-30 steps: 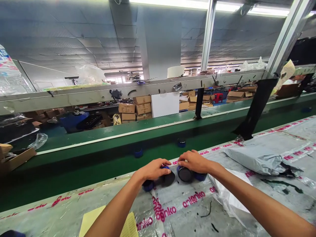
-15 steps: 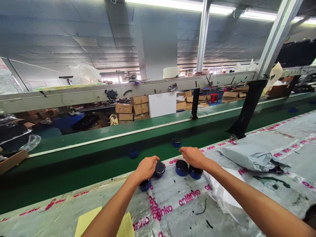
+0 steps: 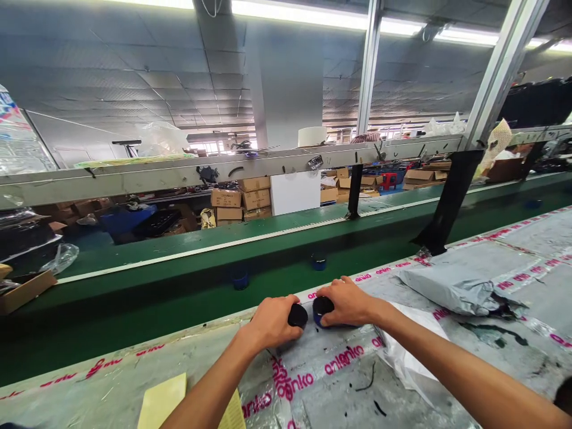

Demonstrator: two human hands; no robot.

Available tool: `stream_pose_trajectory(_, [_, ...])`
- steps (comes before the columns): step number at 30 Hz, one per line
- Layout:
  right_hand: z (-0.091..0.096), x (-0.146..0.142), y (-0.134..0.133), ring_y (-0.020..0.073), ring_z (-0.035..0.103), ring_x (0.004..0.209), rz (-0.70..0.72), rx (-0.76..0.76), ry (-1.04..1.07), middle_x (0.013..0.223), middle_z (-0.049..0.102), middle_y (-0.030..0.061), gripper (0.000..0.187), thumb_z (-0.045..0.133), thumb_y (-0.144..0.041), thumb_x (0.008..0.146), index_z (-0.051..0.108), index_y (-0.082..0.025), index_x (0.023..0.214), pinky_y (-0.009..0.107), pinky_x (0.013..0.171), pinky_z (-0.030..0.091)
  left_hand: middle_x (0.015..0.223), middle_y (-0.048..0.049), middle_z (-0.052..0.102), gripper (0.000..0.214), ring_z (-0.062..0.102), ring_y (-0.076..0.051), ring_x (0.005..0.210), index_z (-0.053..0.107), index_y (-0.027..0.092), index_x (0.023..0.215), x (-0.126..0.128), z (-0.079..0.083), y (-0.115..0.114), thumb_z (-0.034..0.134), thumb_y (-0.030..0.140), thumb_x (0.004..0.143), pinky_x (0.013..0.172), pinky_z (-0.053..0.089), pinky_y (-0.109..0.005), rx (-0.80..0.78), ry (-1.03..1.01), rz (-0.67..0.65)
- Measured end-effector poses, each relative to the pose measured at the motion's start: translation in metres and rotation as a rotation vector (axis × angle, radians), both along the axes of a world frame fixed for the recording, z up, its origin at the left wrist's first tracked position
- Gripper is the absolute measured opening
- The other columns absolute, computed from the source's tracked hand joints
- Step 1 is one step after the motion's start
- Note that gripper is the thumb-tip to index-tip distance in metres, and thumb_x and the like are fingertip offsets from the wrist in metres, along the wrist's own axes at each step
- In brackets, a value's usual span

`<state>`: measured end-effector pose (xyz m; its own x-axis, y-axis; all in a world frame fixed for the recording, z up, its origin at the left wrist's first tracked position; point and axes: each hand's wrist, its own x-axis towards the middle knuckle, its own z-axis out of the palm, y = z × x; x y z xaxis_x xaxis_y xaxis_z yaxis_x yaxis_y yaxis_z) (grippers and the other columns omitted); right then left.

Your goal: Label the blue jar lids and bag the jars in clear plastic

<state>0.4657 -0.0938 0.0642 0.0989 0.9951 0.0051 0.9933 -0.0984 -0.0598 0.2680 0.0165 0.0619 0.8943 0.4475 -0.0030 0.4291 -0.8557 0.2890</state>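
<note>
Plastic sheet (image 3: 339, 393) before you: pink brand word, seemingly "anlenko", repeated in strips.
Sheet's far edge: shorter pink "anko" marks.
Cardboard boxes (image 3: 227, 198) in the distance: print too small to read.

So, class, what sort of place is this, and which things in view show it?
Probably a factory packing line: a long green conveyor belt runs past the bench, stacked brown cardboard cartons stand behind it, and the left hand and right hand hold small round black-lidded jars.
</note>
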Motion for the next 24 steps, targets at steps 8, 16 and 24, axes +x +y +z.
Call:
stream_pose_trajectory(8, [0.006, -0.012, -0.003, 0.0377, 0.061, 0.113, -0.088, 0.099, -0.097, 0.112, 0.073, 0.0225, 0.071, 0.032, -0.067, 0.099, 0.073, -0.011, 0.108, 0.053, 0.105, 0.033, 0.121, -0.0077, 0.072, 0.067, 0.068, -0.03, 0.107, 0.055, 0.024, 0.133, -0.013, -0.005, 0.006, 0.07, 0.03, 0.069, 0.089, 0.052, -0.036, -0.059, 0.015, -0.018])
stream_pose_trajectory(16, [-0.001, -0.017, -0.001, 0.0411, 0.066, 0.104, -0.078, 0.012, -0.067, 0.102, 0.075, 0.0234, 0.057, 0.049, -0.06, 0.094, 0.075, -0.011, 0.108, 0.058, 0.102, 0.033, 0.136, -0.0075, 0.064, 0.079, 0.063, -0.031, 0.12, 0.051, 0.025, 0.141, -0.015, -0.011, 0.013, 0.076, 0.029, 0.067, 0.1, 0.049, -0.037, -0.055, 0.029, -0.038])
stream_pose_trajectory(24, [0.006, -0.017, -0.003, 0.035, 0.058, 0.122, 0.073, -0.048, -0.001, 0.136, 0.064, 0.0143, 0.059, 0.06, -0.033, 0.08, 0.059, -0.02, 0.138, 0.049, 0.102, 0.038, 0.114, -0.0154, 0.071, 0.063, 0.065, -0.039, 0.11, 0.062, 0.015, 0.118, -0.012, -0.004, -0.002, 0.081, 0.049, 0.067, 0.109, 0.036, -0.059, 0.097, 0.059, 0.076])
